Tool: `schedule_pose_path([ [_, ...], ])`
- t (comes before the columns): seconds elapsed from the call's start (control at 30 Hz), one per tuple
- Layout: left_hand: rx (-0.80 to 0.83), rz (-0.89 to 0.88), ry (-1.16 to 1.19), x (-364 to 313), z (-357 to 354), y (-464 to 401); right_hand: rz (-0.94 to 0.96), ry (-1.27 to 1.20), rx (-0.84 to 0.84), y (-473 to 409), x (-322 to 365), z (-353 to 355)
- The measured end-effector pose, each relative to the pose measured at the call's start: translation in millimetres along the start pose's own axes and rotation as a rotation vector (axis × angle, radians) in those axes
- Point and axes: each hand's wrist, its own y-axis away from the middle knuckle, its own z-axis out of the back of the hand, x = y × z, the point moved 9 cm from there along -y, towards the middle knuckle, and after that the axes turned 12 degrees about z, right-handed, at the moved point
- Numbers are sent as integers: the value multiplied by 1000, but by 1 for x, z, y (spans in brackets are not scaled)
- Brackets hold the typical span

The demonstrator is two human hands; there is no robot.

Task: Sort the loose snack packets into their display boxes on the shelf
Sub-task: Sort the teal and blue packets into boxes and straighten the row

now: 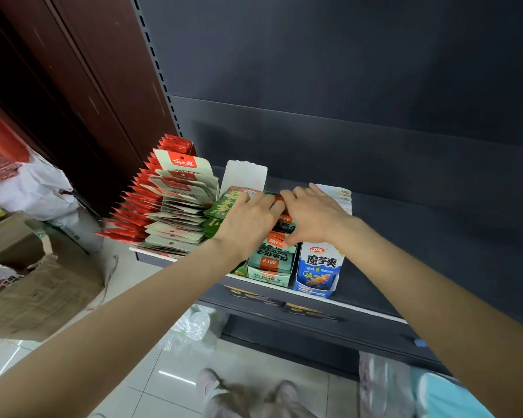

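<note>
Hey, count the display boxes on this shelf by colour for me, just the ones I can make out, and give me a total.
Blue and white display box: 1
Pale green display box: 1
White-backed display box behind the hands: 1
Total: 3

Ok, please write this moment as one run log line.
left hand: on green packets | right hand: on mint-green packets | blue display box: untouched | step: sorting

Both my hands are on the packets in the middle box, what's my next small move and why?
Probably press them down level: both the left hand and right hand rest on the packets, which stand above the pale green box.
</note>
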Motion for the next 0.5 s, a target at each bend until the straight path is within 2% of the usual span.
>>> schedule_pose_path([
  [0.1, -75, -208, 7, -18, 9, 16, 5, 43, -106, -3, 7, 3],
  [0.17, -15, -376, -54, -37, -1, 29, 5, 38, -130, -2, 8, 5],
  [0.23, 60, -445, -102, -49, -9, 36, 7, 25, -143, -1, 6, 6],
  [0.37, 346, -382, -273, -46, -39, 37, 12, -29, -155, 1, 3, 6],
  [0.5, 452, -279, -172, -34, -41, 34, 11, -33, -155, 1, 2, 5],
])
